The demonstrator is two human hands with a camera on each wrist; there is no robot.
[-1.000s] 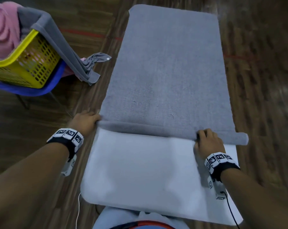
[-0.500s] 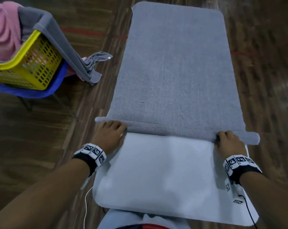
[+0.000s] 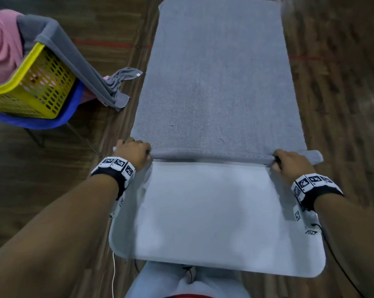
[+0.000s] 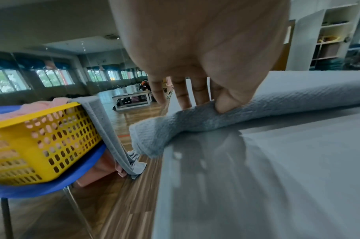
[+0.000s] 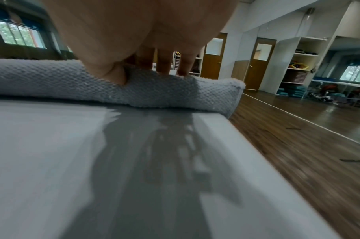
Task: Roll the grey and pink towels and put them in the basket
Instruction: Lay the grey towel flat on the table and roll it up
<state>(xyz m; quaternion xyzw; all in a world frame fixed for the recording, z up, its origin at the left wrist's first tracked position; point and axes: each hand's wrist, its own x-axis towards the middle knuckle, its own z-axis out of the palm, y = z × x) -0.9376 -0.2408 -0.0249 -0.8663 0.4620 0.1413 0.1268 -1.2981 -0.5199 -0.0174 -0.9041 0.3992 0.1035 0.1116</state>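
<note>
Fingers (image 4: 182,97) of my left hand (image 3: 132,152) and right hand (image 3: 290,162) curl over the rolled near end of the grey towel (image 3: 216,87), thumbs pinching it at the worktop's (image 3: 214,211) side edges. Only the wrist views show those thumbs. From the head view, both wrists sit low, and the basket (image 3: 34,91) stands beyond the left edge.

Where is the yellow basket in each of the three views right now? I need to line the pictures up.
Head: yellow basket at the left edge, upper half, on a blue seat.
Left wrist: yellow basket at the left edge, mid-height, left of the left hand.
Right wrist: not in view.
Shared landmark: the rolled near edge of the grey towel, which both hands pinch.
</note>
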